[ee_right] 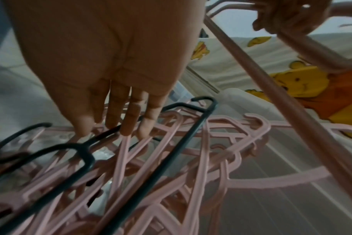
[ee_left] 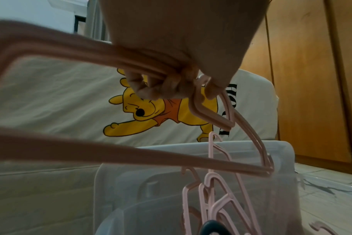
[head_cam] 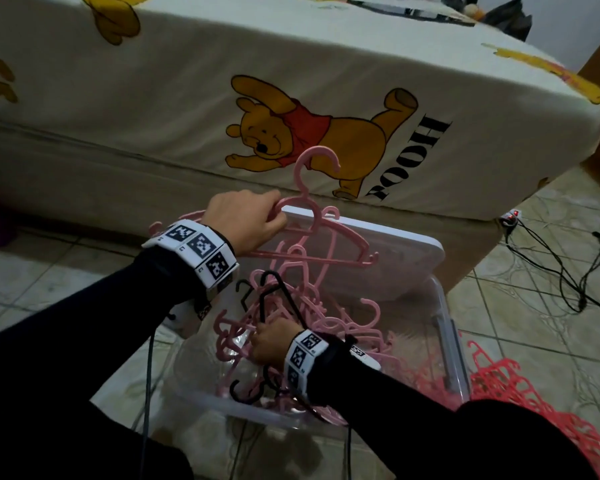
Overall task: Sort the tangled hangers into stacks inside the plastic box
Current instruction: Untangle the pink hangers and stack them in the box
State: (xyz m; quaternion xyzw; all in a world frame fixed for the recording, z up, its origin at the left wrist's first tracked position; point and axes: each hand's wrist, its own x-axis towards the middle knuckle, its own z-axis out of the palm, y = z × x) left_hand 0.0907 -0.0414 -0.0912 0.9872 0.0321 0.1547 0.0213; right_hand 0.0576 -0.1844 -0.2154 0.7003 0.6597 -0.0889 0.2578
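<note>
My left hand (head_cam: 246,220) grips a bunch of pink hangers (head_cam: 312,237) by their shoulders and holds them up over the clear plastic box (head_cam: 445,327). The left wrist view shows my fingers (ee_left: 161,89) curled round the hangers' bars (ee_left: 211,114). Lower down, my right hand (head_cam: 269,344) is inside the box, on the tangle of pink hangers (head_cam: 326,327) and black hangers (head_cam: 281,299). In the right wrist view that hand (ee_right: 113,125) has straight fingers whose tips touch pink hangers (ee_right: 201,143) and a black hanger (ee_right: 169,159). The box floor is mostly hidden by the tangle.
The box's white lid (head_cam: 395,244) leans against the bed (head_cam: 153,98) behind it. Red plastic hangers (head_cam: 516,393) lie on the tiled floor right of the box. Black cables (head_cam: 568,271) trail over the floor at the far right.
</note>
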